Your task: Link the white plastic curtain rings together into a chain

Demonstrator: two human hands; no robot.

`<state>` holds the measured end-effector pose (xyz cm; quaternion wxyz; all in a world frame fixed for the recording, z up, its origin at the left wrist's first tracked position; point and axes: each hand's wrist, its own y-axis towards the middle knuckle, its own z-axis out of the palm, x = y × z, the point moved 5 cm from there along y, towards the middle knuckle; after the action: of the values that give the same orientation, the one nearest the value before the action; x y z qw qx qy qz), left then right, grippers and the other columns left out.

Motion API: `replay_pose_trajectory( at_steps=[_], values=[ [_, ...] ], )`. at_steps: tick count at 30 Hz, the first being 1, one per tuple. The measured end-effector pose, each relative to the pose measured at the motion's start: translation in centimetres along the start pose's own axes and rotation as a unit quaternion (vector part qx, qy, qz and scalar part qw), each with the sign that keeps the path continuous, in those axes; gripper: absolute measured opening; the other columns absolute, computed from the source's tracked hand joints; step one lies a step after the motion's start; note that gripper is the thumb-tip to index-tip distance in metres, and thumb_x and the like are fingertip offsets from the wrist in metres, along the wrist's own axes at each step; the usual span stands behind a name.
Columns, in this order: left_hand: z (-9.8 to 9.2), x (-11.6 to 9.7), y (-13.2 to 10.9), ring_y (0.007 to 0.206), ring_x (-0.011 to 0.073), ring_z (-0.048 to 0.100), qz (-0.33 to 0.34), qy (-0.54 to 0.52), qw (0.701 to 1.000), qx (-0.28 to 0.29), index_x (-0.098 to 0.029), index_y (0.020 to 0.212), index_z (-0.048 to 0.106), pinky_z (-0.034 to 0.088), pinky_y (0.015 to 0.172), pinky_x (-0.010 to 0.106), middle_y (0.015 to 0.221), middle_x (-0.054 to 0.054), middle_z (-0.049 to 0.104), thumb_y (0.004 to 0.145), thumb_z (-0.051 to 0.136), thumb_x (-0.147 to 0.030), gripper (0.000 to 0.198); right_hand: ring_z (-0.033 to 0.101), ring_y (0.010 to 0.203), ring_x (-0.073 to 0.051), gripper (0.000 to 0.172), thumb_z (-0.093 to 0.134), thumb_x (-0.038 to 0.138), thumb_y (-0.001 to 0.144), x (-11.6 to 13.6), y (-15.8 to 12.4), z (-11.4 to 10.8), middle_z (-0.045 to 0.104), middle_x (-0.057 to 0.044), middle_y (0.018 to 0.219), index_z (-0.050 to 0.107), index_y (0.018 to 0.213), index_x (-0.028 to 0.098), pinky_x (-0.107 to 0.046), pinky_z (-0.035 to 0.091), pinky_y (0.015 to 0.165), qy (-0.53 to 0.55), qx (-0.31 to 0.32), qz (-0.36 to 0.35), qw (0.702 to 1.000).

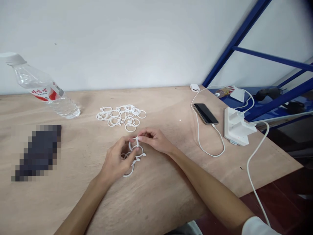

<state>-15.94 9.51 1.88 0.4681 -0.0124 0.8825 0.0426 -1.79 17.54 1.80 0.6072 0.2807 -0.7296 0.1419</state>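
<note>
My left hand (117, 160) pinches a thin white plastic ring (130, 146) between thumb and fingers, above the tabletop. Close against it from the right, my right hand (156, 139) has thumb and forefinger closed on the small tab at the top of the same ring. More white rings (128, 175) with little tabs lie below and beside my left thumb, partly hidden by that hand; whether they are linked together I cannot tell. Farther back, a loose heap of similar white rings (130, 129) rests on the wooden table.
A clear water bottle (49, 91) stands at the left, with a pixelated dark object (40, 150) in front of it. To the right are a phone (205, 113) on a white cable (199, 137), a power strip (234, 125), a small white block (195, 87) and a blue metal frame (234, 45).
</note>
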Motion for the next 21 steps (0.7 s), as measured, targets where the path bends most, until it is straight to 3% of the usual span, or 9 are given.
replay_pose_trajectory(
  at_steps=[4,7,14,21],
  values=[
    [-0.83,-0.40,0.11,0.099,0.0206,0.066,0.052,0.060,0.995,-0.068,-0.022,0.121,0.054,0.053,0.083,0.032,0.112,0.005,0.068,0.079,0.061,-0.040,0.046,0.048,0.062,-0.009,0.016,0.062,0.033,0.083,0.11,0.01,0.14,0.064,0.002,0.077,0.069,0.086,0.019,-0.022,0.039,0.060,-0.009,0.003,-0.020,1.000],
    [-0.85,-0.57,0.25,0.106,0.0214,0.064,0.107,0.098,0.986,-0.081,-0.018,0.119,0.060,0.050,0.094,0.034,0.118,0.008,0.067,0.081,0.059,-0.038,0.043,0.048,0.063,-0.008,0.015,0.062,0.032,0.084,0.03,0.01,0.15,0.064,0.002,0.076,0.070,0.086,0.019,-0.022,0.039,0.061,-0.013,-0.002,-0.024,1.000],
    [-1.02,-1.04,0.12,0.104,0.0201,0.065,0.227,0.144,0.956,-0.116,-0.015,0.111,0.065,0.053,0.091,0.031,0.115,0.011,0.068,0.086,0.054,-0.029,0.031,0.054,0.067,-0.009,0.019,0.063,0.028,0.085,0.13,-0.07,0.32,0.071,-0.001,0.088,0.073,0.098,0.018,-0.023,0.042,0.064,-0.013,0.003,-0.037,0.999],
    [-1.07,-0.90,0.30,0.100,0.0189,0.067,0.238,0.138,0.956,-0.104,-0.013,0.111,0.065,0.054,0.089,0.029,0.111,0.010,0.070,0.085,0.056,-0.030,0.032,0.063,0.079,-0.013,0.015,0.066,0.027,0.084,0.12,-0.15,0.37,0.073,-0.004,0.090,0.076,0.091,0.018,-0.025,0.045,0.068,0.008,-0.012,-0.075,0.997]
  ],
)
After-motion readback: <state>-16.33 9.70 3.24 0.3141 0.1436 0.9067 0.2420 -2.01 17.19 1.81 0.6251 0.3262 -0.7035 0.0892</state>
